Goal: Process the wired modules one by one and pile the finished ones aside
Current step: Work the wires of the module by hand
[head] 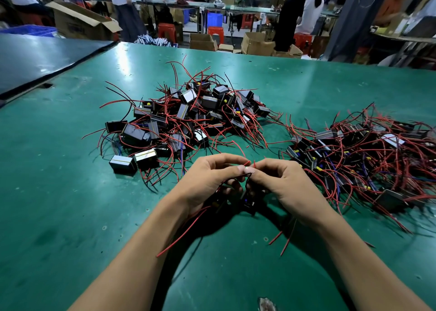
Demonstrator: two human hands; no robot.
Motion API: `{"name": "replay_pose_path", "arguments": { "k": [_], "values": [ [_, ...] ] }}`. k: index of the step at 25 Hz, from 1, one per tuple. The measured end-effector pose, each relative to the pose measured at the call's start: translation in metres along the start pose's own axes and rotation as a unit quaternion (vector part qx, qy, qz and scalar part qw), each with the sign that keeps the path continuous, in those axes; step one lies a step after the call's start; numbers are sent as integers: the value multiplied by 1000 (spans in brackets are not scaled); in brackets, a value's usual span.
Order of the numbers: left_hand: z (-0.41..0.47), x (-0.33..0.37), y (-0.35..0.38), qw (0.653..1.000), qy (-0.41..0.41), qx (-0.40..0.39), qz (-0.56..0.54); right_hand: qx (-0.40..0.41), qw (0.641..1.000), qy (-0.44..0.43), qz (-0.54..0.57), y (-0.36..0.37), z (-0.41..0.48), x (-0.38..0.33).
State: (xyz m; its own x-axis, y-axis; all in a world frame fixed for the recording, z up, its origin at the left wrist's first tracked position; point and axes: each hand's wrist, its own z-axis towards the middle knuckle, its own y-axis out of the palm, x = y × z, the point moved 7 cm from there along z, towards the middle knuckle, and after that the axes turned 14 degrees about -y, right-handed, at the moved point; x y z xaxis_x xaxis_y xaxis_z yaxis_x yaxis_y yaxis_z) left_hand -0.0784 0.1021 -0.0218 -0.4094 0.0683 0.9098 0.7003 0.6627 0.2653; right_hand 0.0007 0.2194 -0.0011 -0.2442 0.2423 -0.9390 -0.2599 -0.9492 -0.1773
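Over glossy green mat, both hands' fingers pinch thin red wires.

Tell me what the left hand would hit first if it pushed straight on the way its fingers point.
The right hand. The left hand points its fingers at it, fingertips nearly touching around the red wire ends; the exact gap between them is hard to judge.

Smooth green table mat with soft sheen; glossy black plastic modules, red rubbery-looking wires.
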Motion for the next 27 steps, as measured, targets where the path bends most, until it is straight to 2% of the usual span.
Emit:
{"name": "replay_pose_path", "arguments": {
  "k": [8,14,19,23,27],
  "values": [
    [-1,0,0,999,-3,37,-20,0,1000,-6,-20,5,1,3],
    [0,-2,1,999,-16,23,-25,14,1000,-11,-20,6,1,3],
    [0,1,-2,999,12,48,-6,7,999,-25,-20,0,2,0],
    [0,3,-2,998,25,54,21,68,987,-112,-98,-16,4,-11],
    [-1,4,0,999,12,33,35,20,942,-246,-226,-7,2,-29]
  ]
}}
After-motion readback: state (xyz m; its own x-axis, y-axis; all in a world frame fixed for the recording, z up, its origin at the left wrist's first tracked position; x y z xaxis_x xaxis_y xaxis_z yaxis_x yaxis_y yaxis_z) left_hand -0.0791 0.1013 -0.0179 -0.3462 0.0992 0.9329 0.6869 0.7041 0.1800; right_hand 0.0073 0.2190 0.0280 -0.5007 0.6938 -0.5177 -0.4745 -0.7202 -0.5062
